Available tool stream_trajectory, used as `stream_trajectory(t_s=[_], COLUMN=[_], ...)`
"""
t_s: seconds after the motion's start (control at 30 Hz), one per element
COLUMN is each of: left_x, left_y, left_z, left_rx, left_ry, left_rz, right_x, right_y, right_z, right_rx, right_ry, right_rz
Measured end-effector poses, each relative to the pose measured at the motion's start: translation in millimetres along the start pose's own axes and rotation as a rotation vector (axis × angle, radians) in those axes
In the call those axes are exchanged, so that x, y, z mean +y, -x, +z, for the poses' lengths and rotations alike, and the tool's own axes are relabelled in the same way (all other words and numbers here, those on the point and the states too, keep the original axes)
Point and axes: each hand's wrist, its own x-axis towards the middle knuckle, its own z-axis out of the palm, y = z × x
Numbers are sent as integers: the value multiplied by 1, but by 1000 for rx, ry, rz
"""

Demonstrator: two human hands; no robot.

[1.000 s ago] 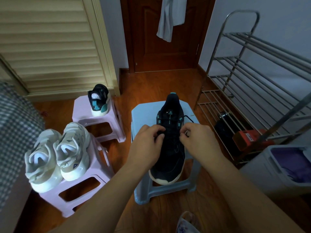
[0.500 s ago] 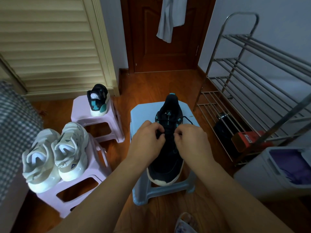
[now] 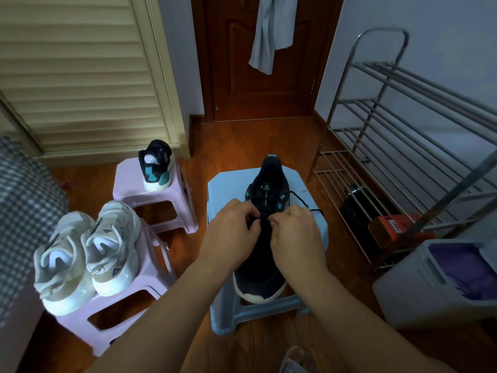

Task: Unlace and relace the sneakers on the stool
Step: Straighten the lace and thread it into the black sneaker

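- Over the last second we see both hands draw together above the black sneaker (image 3: 265, 238); the gap between them has closed and their knuckles now nearly meet over the lace rows.
- Left hand (image 3: 234, 235): fingers curled in, pinching the black lace (image 3: 301, 201) at mid-tongue, as far as we can tell.
- Right hand (image 3: 294, 238): fingers curled narrow on the same lace; a free length trails off to the right across the stool top.
- We judge this as work on a middle eyelet row. Whether the lace is going in or coming out, we cannot tell.
- The black sneaker sits on the blue stool (image 3: 226, 189), centre of scene, toe near us, heel far. It has not shifted.
- Its mate, the second black sneaker (image 3: 156, 165), stands on the far pink stool (image 3: 129, 184) to the left, untouched by either hand.
- A white pair of sneakers (image 3: 88, 251) rests side by side on the near pink stool (image 3: 150, 286), left.
- Containers: a grey bin (image 3: 408, 297) at near right, lid off or open, with purple material inside; what it is we cannot make out.
- Metal shoe rack (image 3: 403, 135) at right: the upper tiers we can see are bare, and a red box (image 3: 395, 224) and a dark object lie low down.
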Motion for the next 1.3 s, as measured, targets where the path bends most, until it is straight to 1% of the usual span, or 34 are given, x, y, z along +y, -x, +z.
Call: stream_trajectory(t_s=[0.07,0.2,0.3,0.4,0.53,0.63,0.8,0.87,1.1,1.2,1.3], left_x=[1,2,2,6,11,11,12,11,6,6,7], left_y=[-1,-5,-6,-4,-4,-2,-3,-4,-5,-7,-9], left_z=[2,-4,-10,-8,-3,-1,1,1,-3,-3,-1], left_rx=[30,-31,-67,-46,-35,-30,-19,-16,-58,-110,-85], left_ry=[-10,-30,-185,-277,-244,-250,-244,-227,-139,-159,-162], left_rz=[12,17,56,45,13,28,41,47,17,33,5], right_x=[-1,1,1,2,6,5,-1,-7,-8,-5,-4], right_y=[0,-9,-9,-8,-11,-11,-12,-9,-3,-5,-6], right_z=[-2,-6,-3,2,3,3,4,4,5,3,2], right_rx=[-29,-51,-45,-27,-72,-84,-55,-25,35,15,-15], right_ry=[9,-12,-13,-28,-41,-69,-160,-144,-26,-92,-125], right_rz=[13,75,46,23,31,50,161,196,133,139,124])
